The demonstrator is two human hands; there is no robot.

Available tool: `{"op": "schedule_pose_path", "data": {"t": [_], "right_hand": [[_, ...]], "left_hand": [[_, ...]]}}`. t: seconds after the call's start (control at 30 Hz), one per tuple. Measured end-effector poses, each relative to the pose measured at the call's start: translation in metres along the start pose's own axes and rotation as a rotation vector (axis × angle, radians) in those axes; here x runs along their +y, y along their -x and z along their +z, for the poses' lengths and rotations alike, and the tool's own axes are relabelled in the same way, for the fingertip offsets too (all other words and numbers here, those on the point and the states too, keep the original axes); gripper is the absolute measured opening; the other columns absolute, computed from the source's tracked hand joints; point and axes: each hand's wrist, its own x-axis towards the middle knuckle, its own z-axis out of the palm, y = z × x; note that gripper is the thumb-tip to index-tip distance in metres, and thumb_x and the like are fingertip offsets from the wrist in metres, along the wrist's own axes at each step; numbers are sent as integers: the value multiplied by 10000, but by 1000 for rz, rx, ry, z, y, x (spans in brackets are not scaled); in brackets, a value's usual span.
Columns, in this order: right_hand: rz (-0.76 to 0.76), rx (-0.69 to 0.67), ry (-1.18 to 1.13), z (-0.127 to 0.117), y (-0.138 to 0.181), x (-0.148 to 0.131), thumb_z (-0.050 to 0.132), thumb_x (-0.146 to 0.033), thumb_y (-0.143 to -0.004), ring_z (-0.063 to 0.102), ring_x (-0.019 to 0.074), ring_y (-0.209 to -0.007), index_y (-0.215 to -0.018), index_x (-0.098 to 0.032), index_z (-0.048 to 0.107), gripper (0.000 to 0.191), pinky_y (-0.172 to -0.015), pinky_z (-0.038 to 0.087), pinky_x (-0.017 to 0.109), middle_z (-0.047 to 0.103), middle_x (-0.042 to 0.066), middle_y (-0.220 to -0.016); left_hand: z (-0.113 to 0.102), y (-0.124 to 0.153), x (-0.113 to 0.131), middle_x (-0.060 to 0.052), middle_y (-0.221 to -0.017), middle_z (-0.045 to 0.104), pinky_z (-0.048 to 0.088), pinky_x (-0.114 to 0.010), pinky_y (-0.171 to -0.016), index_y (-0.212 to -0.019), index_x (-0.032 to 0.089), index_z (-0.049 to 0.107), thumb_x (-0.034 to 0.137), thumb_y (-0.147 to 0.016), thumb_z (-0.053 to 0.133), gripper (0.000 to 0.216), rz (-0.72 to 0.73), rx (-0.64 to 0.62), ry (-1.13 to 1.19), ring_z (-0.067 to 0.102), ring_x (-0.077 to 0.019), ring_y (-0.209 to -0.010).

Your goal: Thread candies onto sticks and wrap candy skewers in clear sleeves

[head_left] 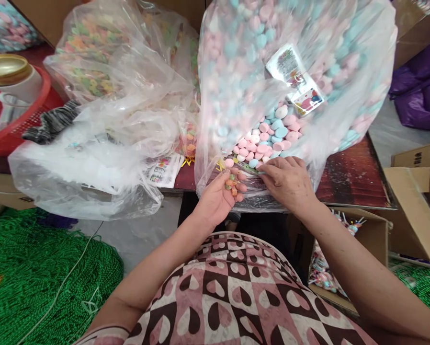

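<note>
My left hand (220, 196) is curled around a small clear packet of orange and green candies (232, 184) at the table's front edge. My right hand (288, 179) lies palm down beside it, fingers pinching the same packet's far end near the mouth of a big clear bag (236, 72). That bag is full of pink, blue and white candies (268, 132), which spill toward my fingers. A printed label card (296, 79) sits inside the bag.
Another clear bag of orange and green candies (93, 52) and crumpled empty plastic (93, 153) lie left. A red basket (24, 120) holds a gold-lidded jar (6, 72). Cardboard boxes (419, 211) stand right, one with lollipops (347, 225). Green beads (39, 278) lie lower left.
</note>
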Motion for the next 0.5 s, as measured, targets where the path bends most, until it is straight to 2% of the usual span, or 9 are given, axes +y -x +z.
{"op": "schedule_pose_path", "data": {"t": [0.2, 0.33, 0.5], "right_hand": [[12, 5, -33, -9, 18, 22, 559, -260, -883, 600, 242, -778, -830, -222, 705, 160, -795, 408, 394, 694, 63, -794], [-22, -14, -110, -13, 28, 26, 541, -295, -911, 609, 224, -780, -789, -230, 713, 221, -802, 403, 389, 715, 53, -818], [106, 50, -114, -8, 21, 18, 524, -310, -926, 582, 224, -738, -806, -214, 733, 259, -778, 385, 383, 695, 62, -756]], "left_hand": [[-2, -1, 0, -44, -849, 670, 431, -208, -503, -912, 147, 626, 223, -918, 524, 128, 5, -14, -5, 631, -115, -623], [0, -2, 0, -35, -822, 668, 429, -200, -504, -901, 151, 624, 227, -903, 558, 101, -13, -3, -9, 624, -106, -607], [1, -2, -1, -37, -829, 670, 437, -201, -510, -912, 151, 623, 229, -902, 562, 100, -9, -5, -16, 630, -110, -616]]}}
